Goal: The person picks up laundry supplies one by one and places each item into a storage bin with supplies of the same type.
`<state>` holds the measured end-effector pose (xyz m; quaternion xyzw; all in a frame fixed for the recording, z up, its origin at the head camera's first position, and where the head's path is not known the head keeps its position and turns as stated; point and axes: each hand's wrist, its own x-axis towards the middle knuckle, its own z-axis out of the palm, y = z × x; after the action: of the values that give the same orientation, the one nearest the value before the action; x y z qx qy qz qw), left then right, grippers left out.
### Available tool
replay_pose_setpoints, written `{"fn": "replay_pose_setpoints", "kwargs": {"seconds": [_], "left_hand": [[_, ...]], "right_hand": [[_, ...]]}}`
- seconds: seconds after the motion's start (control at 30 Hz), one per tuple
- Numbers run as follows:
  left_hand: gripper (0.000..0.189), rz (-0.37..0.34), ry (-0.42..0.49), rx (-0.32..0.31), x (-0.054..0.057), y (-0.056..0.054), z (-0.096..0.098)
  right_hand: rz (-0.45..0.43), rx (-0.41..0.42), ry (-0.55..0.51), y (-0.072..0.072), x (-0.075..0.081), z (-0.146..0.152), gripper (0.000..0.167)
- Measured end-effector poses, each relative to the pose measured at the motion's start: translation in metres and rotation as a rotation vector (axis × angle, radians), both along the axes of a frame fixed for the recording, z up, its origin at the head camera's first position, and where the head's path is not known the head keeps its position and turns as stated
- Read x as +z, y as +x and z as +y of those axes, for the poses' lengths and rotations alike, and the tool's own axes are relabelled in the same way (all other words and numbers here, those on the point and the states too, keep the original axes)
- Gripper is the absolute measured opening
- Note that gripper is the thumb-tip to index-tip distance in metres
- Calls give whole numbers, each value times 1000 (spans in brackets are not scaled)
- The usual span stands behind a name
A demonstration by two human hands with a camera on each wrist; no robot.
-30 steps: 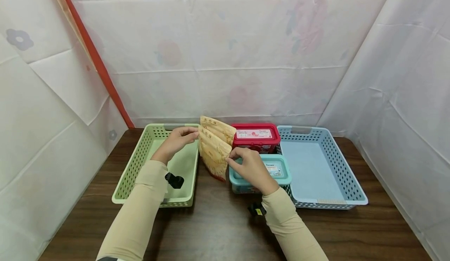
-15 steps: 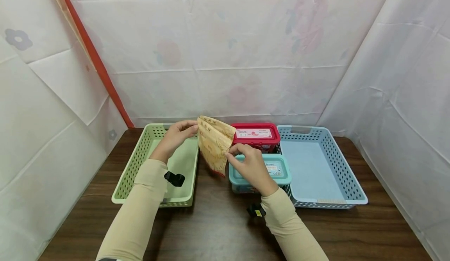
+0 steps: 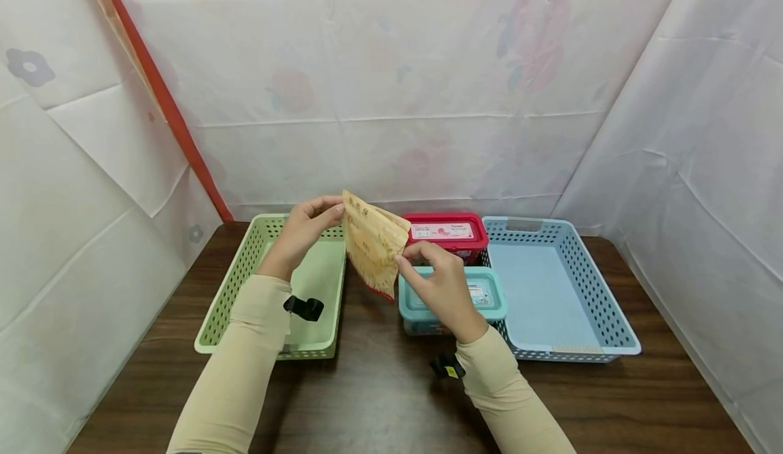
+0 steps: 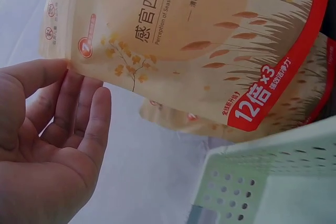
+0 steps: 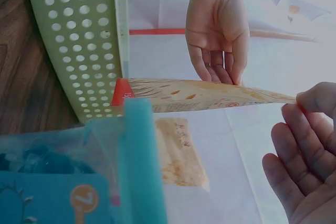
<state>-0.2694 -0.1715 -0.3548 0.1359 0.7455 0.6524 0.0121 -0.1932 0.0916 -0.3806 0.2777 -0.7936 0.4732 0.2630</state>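
Observation:
Both hands pinch a tan pouch (image 3: 370, 247) by its upper corners, above the gap between the green basket and the tubs. My left hand (image 3: 300, 233) has thumb and fingers on one top corner, and my right hand (image 3: 442, 284) on the opposite one. In the left wrist view the pouch shows printed leaves, lettering and a red lower band. A second tan pouch (image 5: 181, 156) is behind the first, largely hidden by it in the head view. Under the right hand is a teal-lidded tub (image 3: 489, 287), and behind that a red tub (image 3: 443, 231).
A green perforated basket (image 3: 211, 304) stands at the left, under the left forearm. On the right is a light blue basket (image 3: 544, 291), beside the tubs. The wooden table (image 3: 379, 386) ends at white cloth (image 3: 391, 87) hung behind and at both sides.
The front pouch has risen slightly and its left corner has tilted up, covering more of the pouch behind. The left hand has moved up with it; the right hand has risen a little.

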Motion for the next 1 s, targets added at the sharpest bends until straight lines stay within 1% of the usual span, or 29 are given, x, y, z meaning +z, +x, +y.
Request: {"fn": "replay_pose_setpoints", "kwargs": {"seconds": [0.17,0.53,0.7,1.0], "left_hand": [[44,19,11,10,7,3,2],[43,35,26,37,13,5,3],[42,52,57,46,15,7,1],[41,69,70,66,15,10,-7]], "right_hand": [[21,11,-13,0,4,0,8],[20,28,-12,1,12,1,8],[-19,41,-32,-1,15,2,6],[-87,67,-53,-6,17,1,6]]}}
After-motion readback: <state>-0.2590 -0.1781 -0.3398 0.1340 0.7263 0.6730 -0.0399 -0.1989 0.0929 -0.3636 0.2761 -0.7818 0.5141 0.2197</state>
